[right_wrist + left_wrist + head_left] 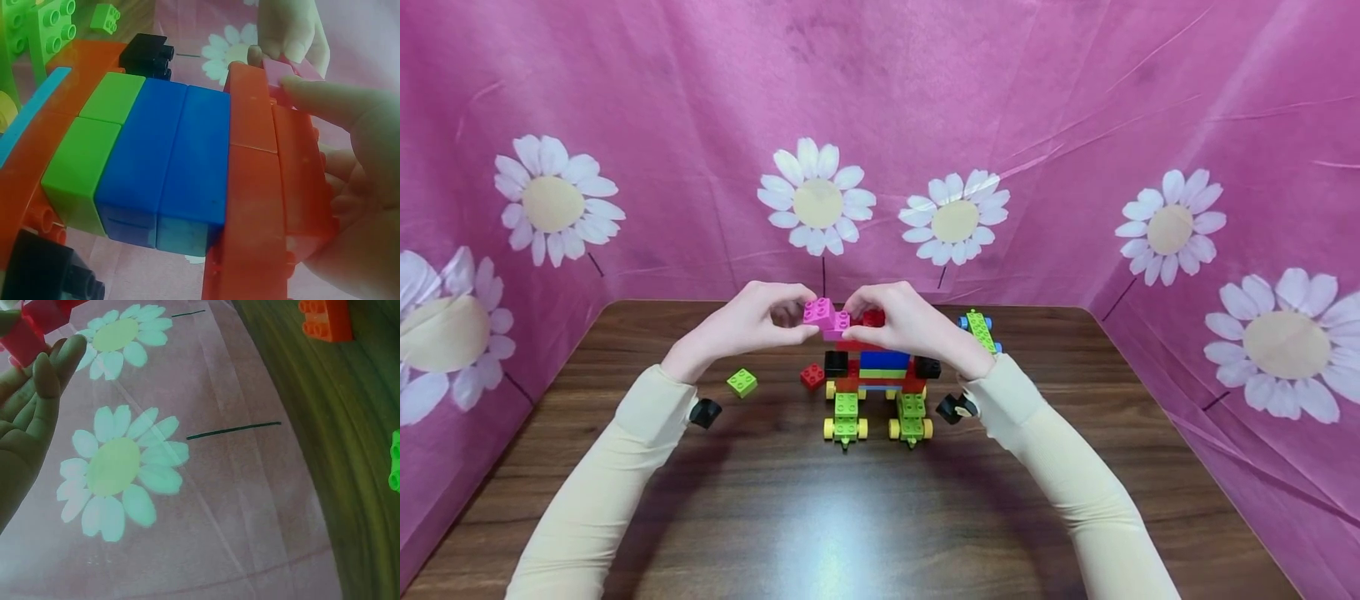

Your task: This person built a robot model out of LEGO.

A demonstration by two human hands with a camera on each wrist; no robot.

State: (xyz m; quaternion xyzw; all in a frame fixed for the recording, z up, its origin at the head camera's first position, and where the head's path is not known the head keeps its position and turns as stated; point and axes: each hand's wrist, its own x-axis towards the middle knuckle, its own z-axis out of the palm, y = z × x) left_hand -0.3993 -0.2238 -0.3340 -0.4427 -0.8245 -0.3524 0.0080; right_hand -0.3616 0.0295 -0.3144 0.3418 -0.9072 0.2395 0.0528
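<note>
My left hand [748, 318] pinches a pink building brick [819, 312] between thumb and fingers. From the other side, my right hand [901, 318] grips a second pink brick [838, 326], set against the first one and slightly lower. Both bricks are over the top left of a built figure whose body has red, blue [884, 362] and green bricks. In the right wrist view, the pink brick [279, 80] under my right thumb is right at the end of the red bricks [253, 112]. My right hand partly covers the figure's upper right in the head view.
Black bricks [837, 363] jut from the figure's sides, and green wheeled bases [846, 407] stand under it. A loose green brick [742, 382] and a red brick [812, 377] lie to the left. A green car base with blue wheels [980, 330] is at the back right.
</note>
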